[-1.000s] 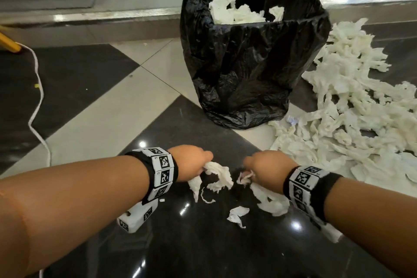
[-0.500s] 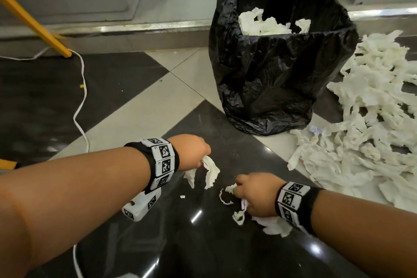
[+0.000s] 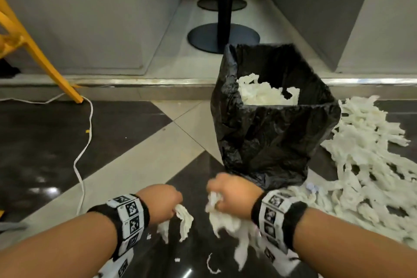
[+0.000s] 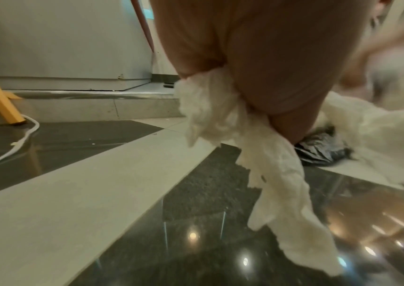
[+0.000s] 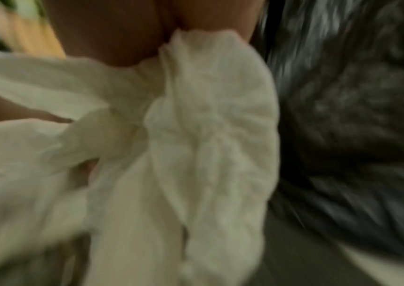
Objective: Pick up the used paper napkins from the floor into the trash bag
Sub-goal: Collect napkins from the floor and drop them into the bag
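Observation:
A black trash bag (image 3: 270,142) stands open on the floor ahead, white napkins (image 3: 264,95) inside it. My left hand (image 3: 164,203) grips a small wad of white napkin (image 3: 184,221) that hangs below the fist, seen close in the left wrist view as napkin (image 4: 257,154). My right hand (image 3: 230,196) grips a bigger bunch of napkins (image 3: 228,225) just in front of the bag's base; in the blurred right wrist view that bunch (image 5: 196,135) fills the frame. A large heap of napkins (image 3: 365,165) lies right of the bag. Small scraps (image 3: 212,266) lie on the dark tile below my hands.
A white cable (image 3: 83,153) snakes over the floor at left, by a yellow chair leg (image 3: 45,61). Behind the bag runs a raised metal-edged step (image 3: 135,82), with a black table post and round base (image 3: 223,36) between grey bench plinths.
Both hands have risen off the floor with their napkins. The right hand has moved up and forward toward the bag's base, carrying a bigger bunch. The view has tilted up.

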